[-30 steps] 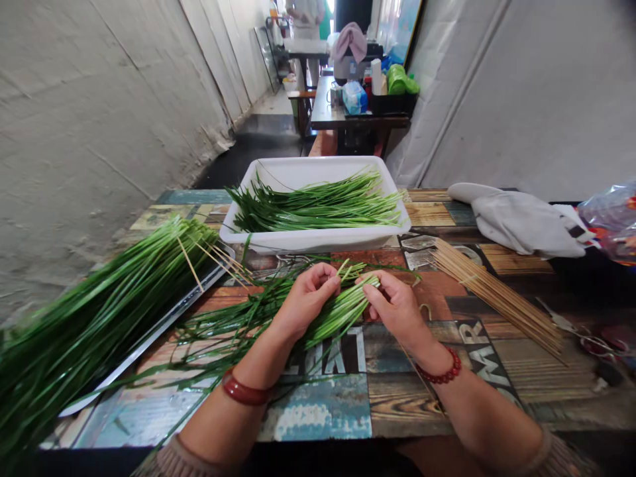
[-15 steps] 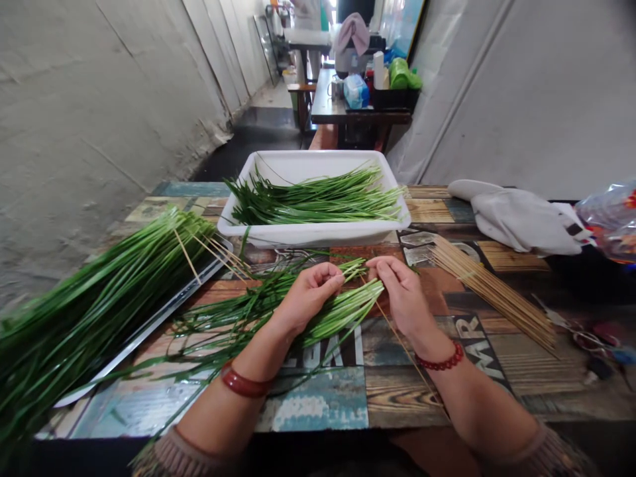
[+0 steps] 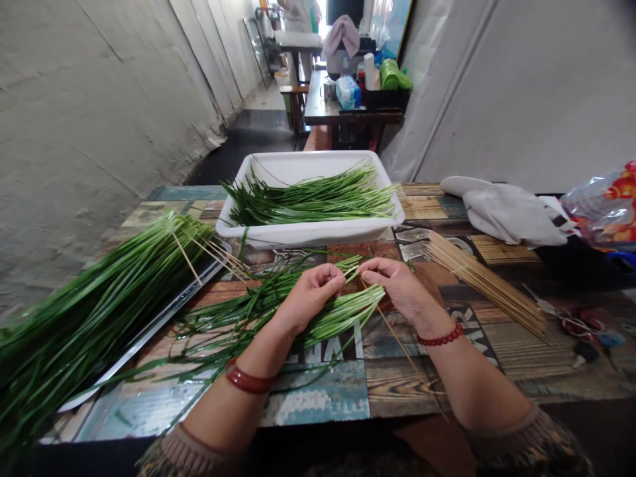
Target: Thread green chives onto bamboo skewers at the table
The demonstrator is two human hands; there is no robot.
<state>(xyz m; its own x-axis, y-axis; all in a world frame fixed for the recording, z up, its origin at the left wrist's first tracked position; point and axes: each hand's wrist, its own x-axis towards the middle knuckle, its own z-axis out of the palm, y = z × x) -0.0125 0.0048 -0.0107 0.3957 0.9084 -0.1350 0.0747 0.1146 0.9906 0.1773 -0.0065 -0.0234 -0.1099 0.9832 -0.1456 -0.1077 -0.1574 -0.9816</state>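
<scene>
Just ahead of the left hand (image 3: 315, 291), a few green stalks (image 3: 351, 272) poke out toward the right hand (image 3: 400, 288), so that gap's where the action is. The left has its thumb and curled fingers pinched around them, close to the pale ends. The right's thumb and fingers are drawn in at the tips of the same stalks, but I honestly can't tell if they've got a grip or are just touching.

My two cents on this bit: go light with the left pinch, since thin stems like these probably bruise easily, and hold near the ends so they don't flop. I'd work the tips a few at a time and keep them level. Also watch the thin stick (image 3: 397, 338) slanting down below the right hand; it looks easy to bump.

As for direction, the pale ends point at the right hand, and the long axis runs crosswise, dark leaves trailing off behind the left hand and a bit back toward the wearer. The lower bunch (image 3: 350, 308), just under the left hand, lies much the same way, with its pale ends just below the right fingertips and angled slightly up and away.
</scene>
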